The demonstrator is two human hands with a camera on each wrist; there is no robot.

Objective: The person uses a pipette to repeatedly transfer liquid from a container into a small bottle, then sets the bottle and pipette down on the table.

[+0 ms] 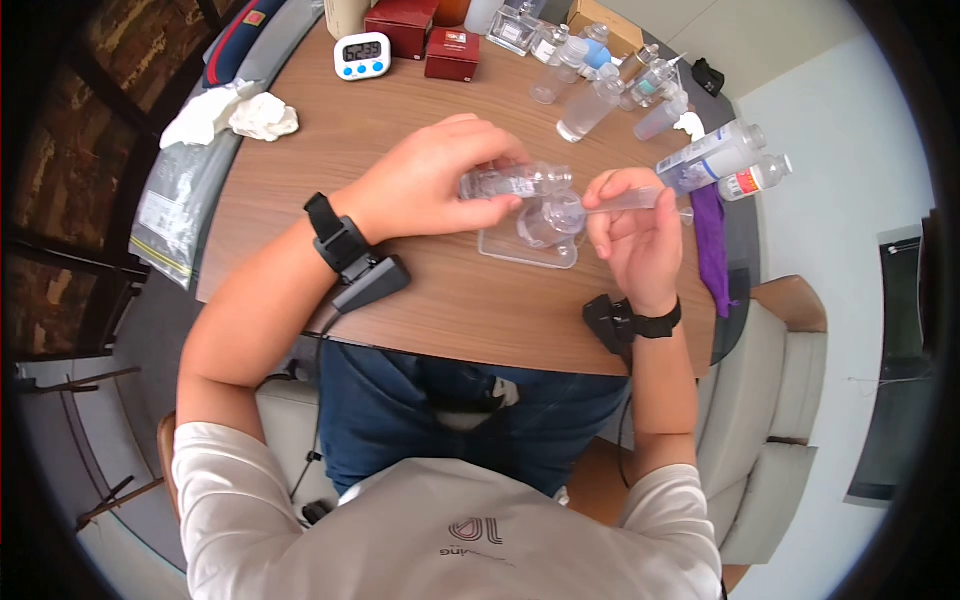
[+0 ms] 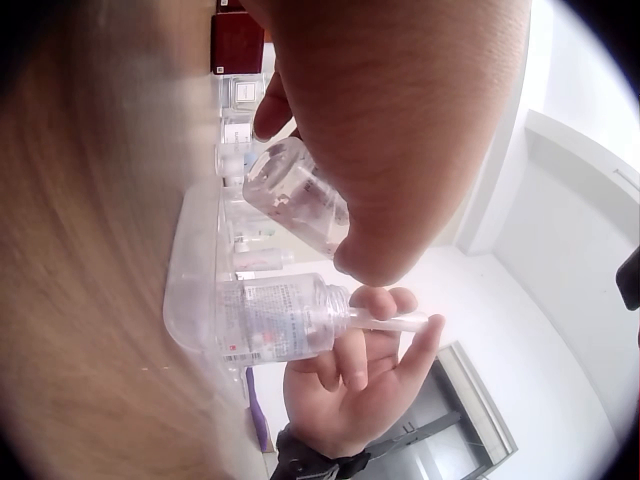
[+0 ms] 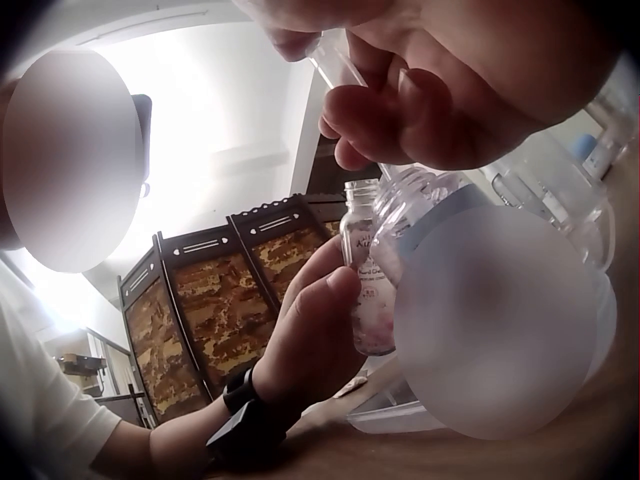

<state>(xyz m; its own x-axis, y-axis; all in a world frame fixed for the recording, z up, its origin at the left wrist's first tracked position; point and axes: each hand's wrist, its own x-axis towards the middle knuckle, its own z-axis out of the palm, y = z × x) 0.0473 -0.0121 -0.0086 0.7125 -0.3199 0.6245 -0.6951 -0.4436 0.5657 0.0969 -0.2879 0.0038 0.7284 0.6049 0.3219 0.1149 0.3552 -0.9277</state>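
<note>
Right now your left hand (image 1: pixel 432 182) grasps a small clear bottle with a bare threaded neck (image 1: pixel 512 182), fingers and thumb wrapped round its body. You've got that one at a tilt, raised off the table, its neck leaning toward the second bottle. And your right hand (image 1: pixel 640 240) has a slim translucent plastic tube (image 1: pixel 632 200) held in its curled fingers, one end down at the mouth of that second one, the wider clear bottle with a printed label (image 1: pixel 545 222). How deep the tube goes, I can't tell.

Below, the labelled bottle stands upright in a shallow clear plastic tray (image 1: pixel 528 263), set on the brown wood-grain table (image 1: pixel 470 315) right in front of you. Over to your right, two more clear labelled bottles (image 1: pixel 706 158) stand side by side, with a strip of purple cloth (image 1: pixel 709 245) near them at the table's edge. Up at the back, a white digital timer with blue buttons (image 1: pixel 362 56) sits beside dark red boxes (image 1: pixel 452 54), and off to your left lies crumpled white tissue (image 1: pixel 264 117).
</note>
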